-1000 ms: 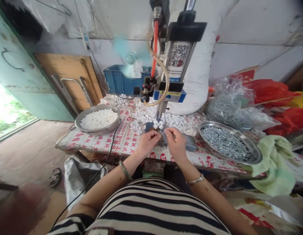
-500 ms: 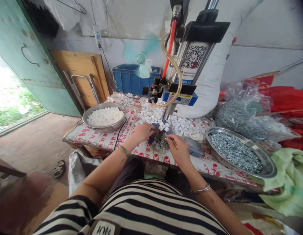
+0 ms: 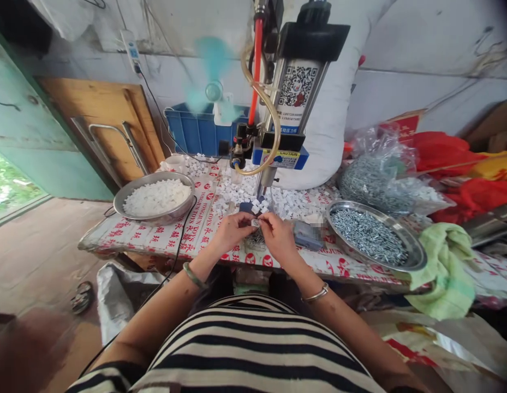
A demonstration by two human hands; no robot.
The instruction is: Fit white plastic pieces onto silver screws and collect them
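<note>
Close together in front of the press (image 3: 292, 103), my two hands meet at a small white plastic piece (image 3: 256, 222). My left hand (image 3: 232, 232) is closed, its thumb and forefinger pinching this piece. From the other side my right hand (image 3: 280, 238) comes up with fingertips pinched; whatever is between them is too small to make out. Just below the fingers lies a heap of small metal pins (image 3: 255, 240), partly covered by the hands. Several loose white plastic pieces (image 3: 260, 206) lie right behind the fingertips, at the foot of the press.
On the left stands a metal bowl (image 3: 185, 210) of white pieces; on the right, a steel tray (image 3: 419, 256) of metal pins. A bag of pins (image 3: 368, 183), a blue crate (image 3: 196, 131) and a turning fan (image 3: 214, 91) are behind. A green cloth (image 3: 443, 273) hangs at the right edge.
My hands were apart over the pins and have come together at the white piece. The view has shifted to the right, so the bench appears farther left.
</note>
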